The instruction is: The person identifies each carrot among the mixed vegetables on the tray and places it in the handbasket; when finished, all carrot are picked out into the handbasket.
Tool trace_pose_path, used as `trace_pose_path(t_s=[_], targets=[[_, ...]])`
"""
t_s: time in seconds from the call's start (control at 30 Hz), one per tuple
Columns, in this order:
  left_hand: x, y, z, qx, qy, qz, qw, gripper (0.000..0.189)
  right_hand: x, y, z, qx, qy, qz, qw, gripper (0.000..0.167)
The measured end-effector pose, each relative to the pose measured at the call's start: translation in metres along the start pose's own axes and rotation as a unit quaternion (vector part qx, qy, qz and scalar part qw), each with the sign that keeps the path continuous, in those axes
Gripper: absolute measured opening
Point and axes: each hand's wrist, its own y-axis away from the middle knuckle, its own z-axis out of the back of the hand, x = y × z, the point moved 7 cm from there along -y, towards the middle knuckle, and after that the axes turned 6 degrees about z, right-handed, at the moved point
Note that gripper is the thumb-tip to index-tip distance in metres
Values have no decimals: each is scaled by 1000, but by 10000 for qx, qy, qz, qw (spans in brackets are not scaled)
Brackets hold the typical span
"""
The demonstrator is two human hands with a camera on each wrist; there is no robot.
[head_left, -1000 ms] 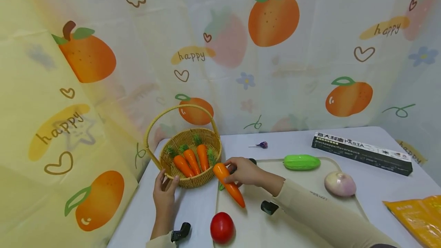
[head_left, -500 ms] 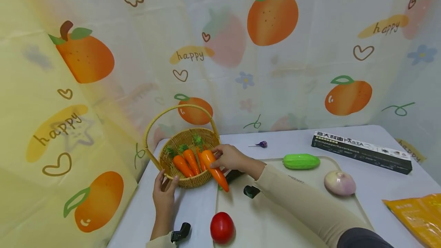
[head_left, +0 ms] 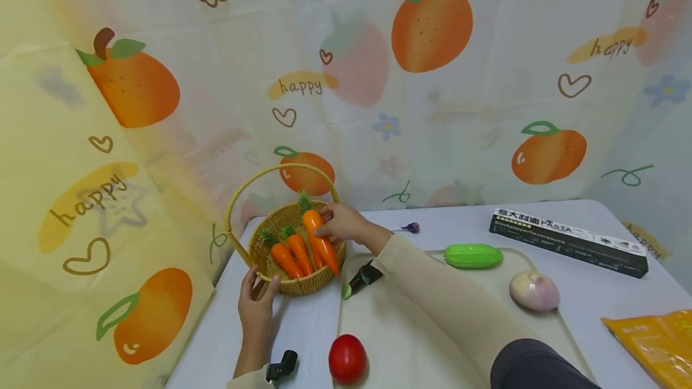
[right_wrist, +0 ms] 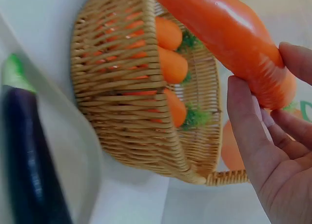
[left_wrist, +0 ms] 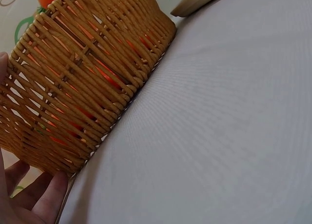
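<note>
My right hand [head_left: 348, 224] pinches an orange carrot [head_left: 318, 234] over the right side of the wicker basket [head_left: 308, 286]. The right wrist view shows thumb and fingers at the thick end of this carrot [right_wrist: 234, 36], its tip toward the basket's rim. Inside the basket lie several other carrots [head_left: 286, 260] with green tops. At the basket's front left, my left hand [head_left: 256, 311] grips it. Seen from the left wrist, the thumb is by the rim and the fingertips [left_wrist: 54, 192] lie under the bottom edge of the woven wall [left_wrist: 83, 68].
On the cream tray [head_left: 411, 341] are an eggplant [head_left: 363, 279], a tomato [head_left: 348, 359], a green cucumber-like vegetable [head_left: 473, 256] and an onion [head_left: 534, 291]. A lollipop [head_left: 412, 227], a pasta box [head_left: 567, 242] and an orange packet [head_left: 656, 338] lie around it. The basket's handle [head_left: 281, 165] arches upright.
My right hand has carried the carrot left and away from me, from above the tray to over the basket. The eggplant is uncovered. My left hand stays at the basket.
</note>
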Motion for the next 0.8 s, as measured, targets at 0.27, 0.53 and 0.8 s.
trace_pose_path(t_s=[0.27, 0.53, 0.8], targets=[[5, -4, 2, -59, -126, 44, 9999, 70, 5, -23, 0, -261, 25, 59, 9996, 58], [2, -5, 3, -13, 54, 37, 10000, 70, -3, -39, -10, -630, 1653, 360, 9836, 58], [4, -3, 3, -96, -67, 102, 9999, 70, -18, -44, -32, -412, 1994, 206, 9788, 57]])
